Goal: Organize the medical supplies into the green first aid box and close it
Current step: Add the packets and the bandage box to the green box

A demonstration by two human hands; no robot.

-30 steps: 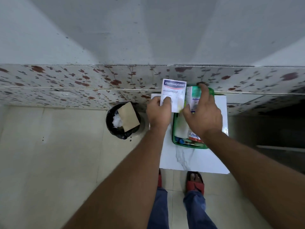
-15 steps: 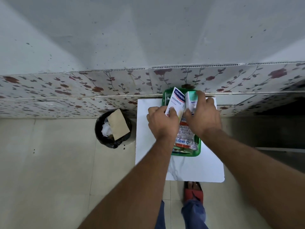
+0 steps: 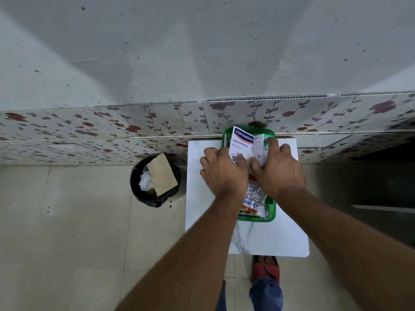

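The green first aid box (image 3: 271, 215) lies open on a small white table (image 3: 265, 239), its lid standing against the wall. My left hand (image 3: 222, 173) holds a white and blue Hansaplast plaster box (image 3: 241, 142) upright over the far end of the green box. Beside it, my right hand (image 3: 279, 170) grips a smaller white carton (image 3: 259, 145), touching the plaster box. Below my hands, clear packets with red and blue print (image 3: 254, 198) lie inside the green box.
A black waste bin (image 3: 143, 194) with a brown card and white paper stands on the floor left of the table. The floral tiled wall runs just behind the table. My feet in red sandals (image 3: 266, 269) are under the table's near edge.
Both hands have lowered the plaster box and the carton toward the far end of the green box. The head camera has shifted, so the table sits further right and lower in view.
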